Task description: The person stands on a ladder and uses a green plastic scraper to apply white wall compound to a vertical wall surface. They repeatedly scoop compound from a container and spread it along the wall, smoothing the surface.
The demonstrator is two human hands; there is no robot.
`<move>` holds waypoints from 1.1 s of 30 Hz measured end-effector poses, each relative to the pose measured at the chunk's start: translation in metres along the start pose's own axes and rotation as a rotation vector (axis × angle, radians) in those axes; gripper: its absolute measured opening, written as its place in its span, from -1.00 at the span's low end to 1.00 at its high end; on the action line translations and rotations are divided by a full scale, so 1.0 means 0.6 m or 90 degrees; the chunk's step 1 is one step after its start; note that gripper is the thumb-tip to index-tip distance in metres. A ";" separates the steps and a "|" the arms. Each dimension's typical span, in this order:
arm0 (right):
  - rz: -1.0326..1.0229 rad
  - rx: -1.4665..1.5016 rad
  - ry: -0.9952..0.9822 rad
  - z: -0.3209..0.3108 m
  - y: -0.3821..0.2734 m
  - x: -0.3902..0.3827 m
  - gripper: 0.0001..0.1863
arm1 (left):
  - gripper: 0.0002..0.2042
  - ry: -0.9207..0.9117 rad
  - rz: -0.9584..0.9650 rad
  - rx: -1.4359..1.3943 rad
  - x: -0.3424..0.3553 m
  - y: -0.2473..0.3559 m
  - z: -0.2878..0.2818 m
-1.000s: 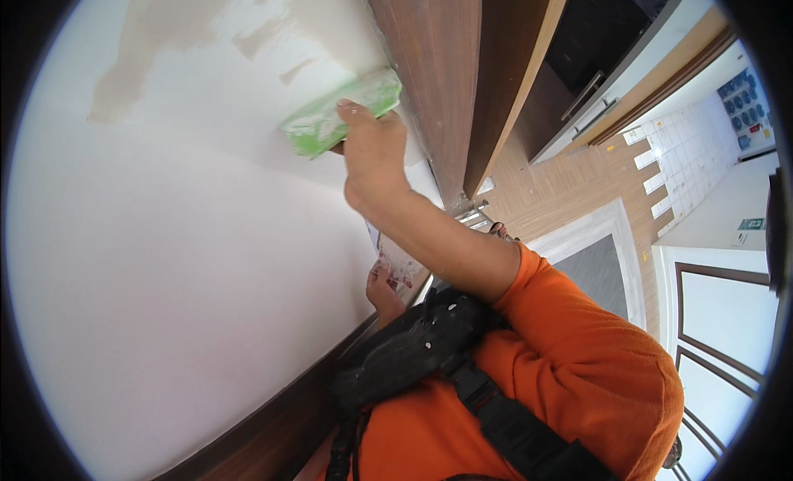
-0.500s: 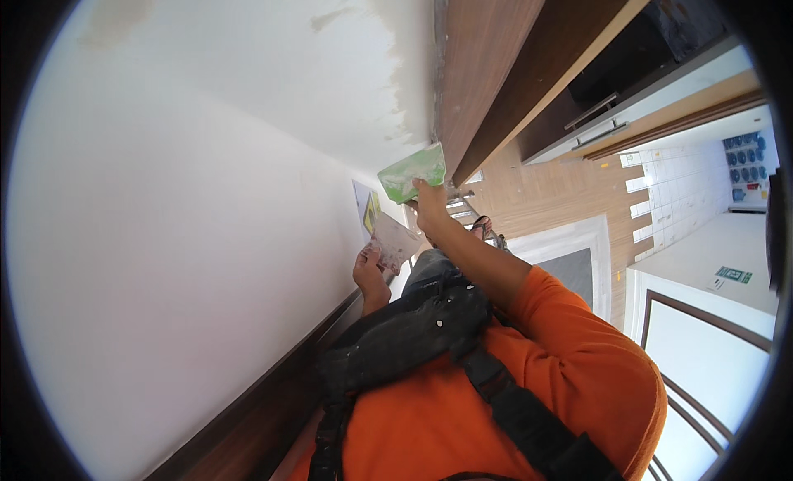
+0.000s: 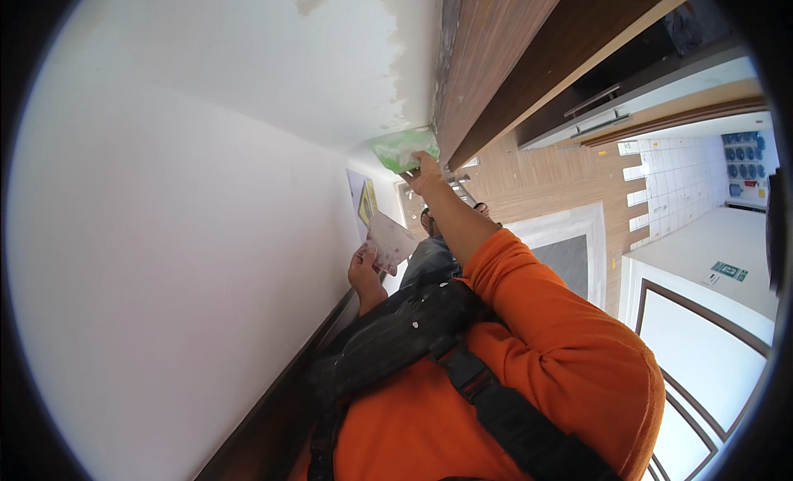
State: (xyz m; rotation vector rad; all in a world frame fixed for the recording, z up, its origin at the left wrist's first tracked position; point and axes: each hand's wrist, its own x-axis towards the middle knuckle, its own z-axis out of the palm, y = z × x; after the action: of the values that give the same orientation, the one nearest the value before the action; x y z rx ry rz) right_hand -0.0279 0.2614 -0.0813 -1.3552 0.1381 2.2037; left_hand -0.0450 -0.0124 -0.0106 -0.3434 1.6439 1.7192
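My right hand [image 3: 424,171] grips a green plastic putty spreader [image 3: 402,149] smeared with white filler. Its wide edge lies at the white wall [image 3: 347,76], close to the brown wooden panel; whether it presses on the wall I cannot tell for sure. Lower and to the left, my left hand [image 3: 363,270] holds a flat pale plate [image 3: 390,242], stained with filler, by its edge. Its thumb shows on the plate's face, while the other fingers are partly hidden. Patches of beige, uneven filler [image 3: 396,76] run along the wall beside the panel.
A brown wooden door frame [image 3: 487,51] rises just right of the spreader. Behind my left hand, a yellow-and-white sign [image 3: 363,198] is on the wall. My sandalled feet [image 3: 481,209] and a metal ladder part [image 3: 461,185] show below, above the wood-look floor [image 3: 545,171].
My right arm has reached further forward, and the green spreader has moved up and slightly left against the wall area. My left hand still holds the plate, shifted slightly left in view.
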 end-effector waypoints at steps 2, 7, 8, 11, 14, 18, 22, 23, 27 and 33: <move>-0.017 0.048 -0.037 -0.003 0.004 0.008 -0.60 | -0.79 -0.005 0.002 -0.012 -0.001 0.004 0.000; -0.015 0.093 -0.066 0.016 -0.012 -0.068 -0.64 | -0.80 -0.015 0.019 -0.028 -0.003 0.003 0.003; -0.016 0.101 -0.071 0.024 -0.017 -0.088 -0.65 | -0.81 -0.022 0.020 -0.028 -0.007 0.009 0.006; -0.018 0.098 -0.129 0.039 -0.034 -0.135 -0.67 | -0.81 -0.047 0.026 -0.033 -0.016 0.022 0.012; -0.052 0.086 -0.154 0.073 -0.045 -0.190 -0.65 | -0.82 -0.062 0.037 -0.033 -0.010 0.023 0.013; -0.106 0.052 -0.169 0.115 -0.045 -0.271 -0.60 | -0.82 -0.006 0.054 -0.009 -0.016 0.025 0.015; -0.204 -0.059 -0.264 0.146 -0.079 -0.387 -0.53 | -0.78 0.032 0.040 -0.007 -0.023 0.046 0.024; -0.239 -0.073 -0.289 0.131 -0.102 -0.401 -0.53 | -0.76 0.016 0.051 0.001 -0.015 0.065 0.033; -0.260 -0.257 -0.328 0.036 -0.155 -0.440 -0.50 | -0.69 -0.052 0.176 -0.137 -0.035 0.106 0.068; -0.014 -0.277 -0.244 -0.074 -0.099 -0.430 -0.48 | -0.63 -0.139 0.199 -0.207 -0.071 0.152 0.104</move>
State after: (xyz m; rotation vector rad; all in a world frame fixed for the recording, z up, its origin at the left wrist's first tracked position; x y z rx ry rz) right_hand 0.1260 0.1944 0.1283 -1.0982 -0.5197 2.5203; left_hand -0.0565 0.0400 0.0948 -0.0429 1.3105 2.1815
